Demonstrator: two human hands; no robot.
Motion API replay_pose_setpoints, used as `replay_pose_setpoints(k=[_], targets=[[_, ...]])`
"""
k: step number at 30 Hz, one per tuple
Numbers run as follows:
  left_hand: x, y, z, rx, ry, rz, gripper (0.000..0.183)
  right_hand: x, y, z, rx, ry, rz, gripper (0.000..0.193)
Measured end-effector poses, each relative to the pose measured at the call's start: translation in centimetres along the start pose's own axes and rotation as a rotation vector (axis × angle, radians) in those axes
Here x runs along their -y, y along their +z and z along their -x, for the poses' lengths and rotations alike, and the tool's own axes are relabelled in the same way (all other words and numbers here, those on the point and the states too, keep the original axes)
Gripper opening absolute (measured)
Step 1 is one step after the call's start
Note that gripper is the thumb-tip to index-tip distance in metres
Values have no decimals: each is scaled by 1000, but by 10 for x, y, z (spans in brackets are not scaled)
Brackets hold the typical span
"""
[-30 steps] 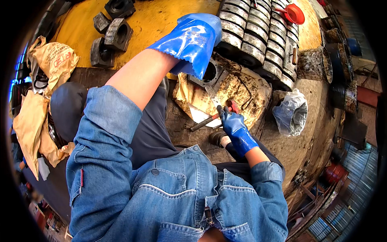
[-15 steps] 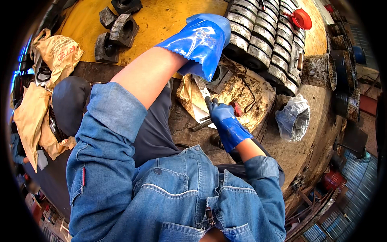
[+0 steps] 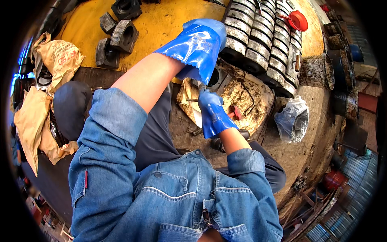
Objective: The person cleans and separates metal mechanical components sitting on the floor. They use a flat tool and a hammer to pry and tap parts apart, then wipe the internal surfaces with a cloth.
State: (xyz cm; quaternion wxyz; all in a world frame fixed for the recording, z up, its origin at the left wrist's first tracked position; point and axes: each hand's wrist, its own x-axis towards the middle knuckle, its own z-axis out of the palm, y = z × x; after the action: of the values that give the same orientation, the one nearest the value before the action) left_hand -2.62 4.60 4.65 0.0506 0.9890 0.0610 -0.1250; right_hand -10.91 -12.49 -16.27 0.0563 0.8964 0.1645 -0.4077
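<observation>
I wear long blue rubber gloves. My left hand [image 3: 209, 38] reaches far forward beside rows of thick ring-shaped metal blocks [image 3: 258, 52]; the wide cuff hides its fingers. My right hand [image 3: 210, 101] is closed just below that cuff, around a tool with a flat metal blade [image 3: 201, 85], of which only a bit shows. A thin rod [image 3: 192, 100] sticks out left of this hand. Partly behind the left cuff lies a dark block with a hole [image 3: 219, 78]. Right of my right glove is a red-handled thing [image 3: 235, 113], on a stained tan sheet [image 3: 252, 94].
Several dark blocks with holes [image 3: 124, 36] lie on the yellow surface at far left. A red scoop [image 3: 297, 21] rests atop the rows. At right are a clear plastic bag [image 3: 292, 119] and a grimy can [image 3: 316, 71]. Brown paper bags [image 3: 34, 121] are at left.
My right hand has moved left and forward, up to the left cuff, and now covers most of the bladed tool. My left hand has shifted slightly left.
</observation>
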Motion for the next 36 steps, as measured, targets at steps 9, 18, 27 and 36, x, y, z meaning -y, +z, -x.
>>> replay_pose_setpoints(k=[9,18,27,36], targets=[[13,-6,-11,278,-87,-114,39,18,-54,-18,-44,-33,76,40],[8,-14,4,59,-79,28,37,-127,-22,53,-175,-63,149,49],[14,-5,3,41,-109,54,39,-116,-56,25,-21,-55,83,67],[-1,-7,-6,59,-54,39,39,-101,-73,5,-168,-141,22,61]])
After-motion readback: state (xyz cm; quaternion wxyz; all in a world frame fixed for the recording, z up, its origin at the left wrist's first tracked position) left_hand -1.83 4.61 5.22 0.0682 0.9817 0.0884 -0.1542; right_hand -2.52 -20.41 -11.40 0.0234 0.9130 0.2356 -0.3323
